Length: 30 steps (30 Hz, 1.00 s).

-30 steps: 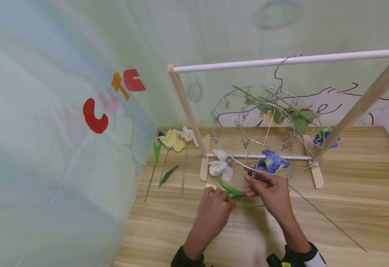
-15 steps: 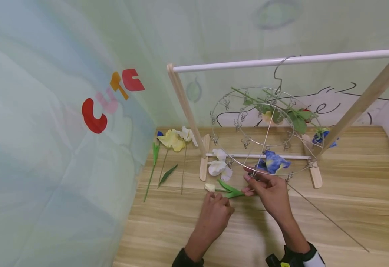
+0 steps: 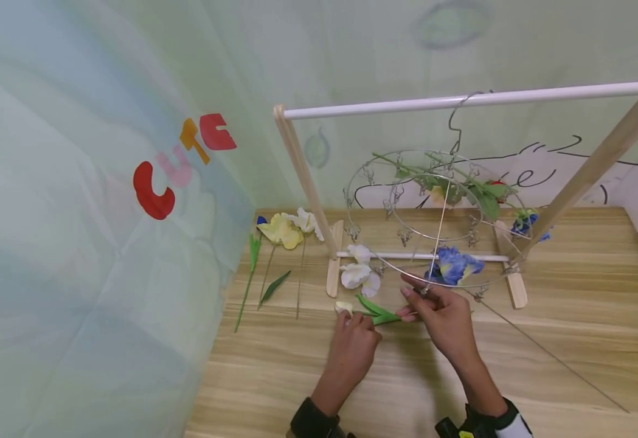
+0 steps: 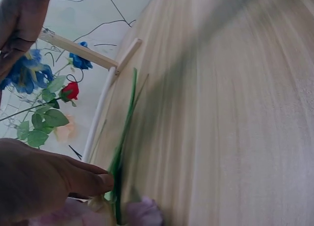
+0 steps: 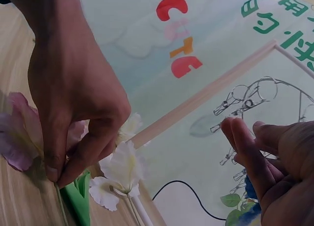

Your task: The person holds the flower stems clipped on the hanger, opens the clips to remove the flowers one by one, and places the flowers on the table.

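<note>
My left hand (image 3: 351, 350) pinches the stem of an artificial flower (image 3: 343, 306) low over the table; its head looks cream in the head view and pinkish in both wrist views. Its green leaves (image 3: 373, 310) extend toward my right hand (image 3: 443, 319). That hand hovers at the near rim of a wire ring hanger (image 3: 382, 266), beside a small metal clip (image 3: 425, 292). In the right wrist view, the right thumb and forefinger stand apart, with no grip visible. A blue iris (image 3: 453, 267) sits at the rim, its long stem slanting down to the right.
The ring hangs from a white rail (image 3: 384, 108) on a wooden stand (image 3: 310, 182). At its far side, leafy rose stems (image 3: 450, 182) lie across. White iris petals (image 3: 357, 277) are by the left foot. A yellow iris (image 3: 281, 231) and other stems are at left.
The ring has swung and its far side dipped, while the blue iris and its stem shifted right. My right hand stays nearly in place; the left barely moves along the flower.
</note>
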Each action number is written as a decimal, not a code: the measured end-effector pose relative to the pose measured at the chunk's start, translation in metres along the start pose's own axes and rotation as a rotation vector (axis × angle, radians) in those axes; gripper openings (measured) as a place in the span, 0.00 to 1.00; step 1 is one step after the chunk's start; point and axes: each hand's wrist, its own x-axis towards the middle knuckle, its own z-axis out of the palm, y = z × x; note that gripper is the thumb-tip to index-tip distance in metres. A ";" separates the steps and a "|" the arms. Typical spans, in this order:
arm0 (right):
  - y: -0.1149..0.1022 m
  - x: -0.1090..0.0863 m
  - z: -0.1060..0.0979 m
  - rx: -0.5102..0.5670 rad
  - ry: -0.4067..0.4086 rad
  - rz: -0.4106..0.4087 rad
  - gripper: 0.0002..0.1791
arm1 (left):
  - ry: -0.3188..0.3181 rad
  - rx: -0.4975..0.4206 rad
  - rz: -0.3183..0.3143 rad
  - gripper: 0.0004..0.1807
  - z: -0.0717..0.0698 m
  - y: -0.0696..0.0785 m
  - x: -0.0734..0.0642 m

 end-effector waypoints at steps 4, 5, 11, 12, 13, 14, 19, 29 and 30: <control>0.000 -0.002 0.002 -0.012 0.027 -0.015 0.18 | 0.003 -0.001 -0.022 0.05 0.010 0.002 0.004; 0.000 -0.003 0.002 -0.018 0.033 -0.028 0.18 | 0.005 -0.004 -0.026 0.05 0.013 0.002 0.004; 0.002 -0.006 0.006 0.009 0.070 -0.117 0.19 | 0.052 0.001 -0.039 0.04 0.028 0.001 0.007; 0.002 -0.006 0.007 0.033 0.078 -0.128 0.19 | 0.064 0.005 -0.040 0.04 0.030 0.000 0.007; 0.003 -0.006 0.007 0.059 0.089 -0.139 0.19 | 0.076 0.006 -0.041 0.04 0.032 -0.001 0.008; 0.004 -0.006 0.007 0.078 0.096 -0.151 0.19 | 0.086 0.006 -0.043 0.04 0.033 -0.001 0.009; 0.006 -0.007 0.008 0.117 0.122 -0.219 0.19 | 0.095 -0.008 -0.054 0.06 0.032 -0.003 0.013; 0.011 -0.010 0.006 0.000 0.192 -0.301 0.19 | 0.098 -0.068 -0.074 0.05 0.028 -0.004 0.013; 0.012 -0.011 0.005 -0.003 0.199 -0.320 0.20 | 0.097 -0.075 -0.073 0.04 0.027 -0.004 0.013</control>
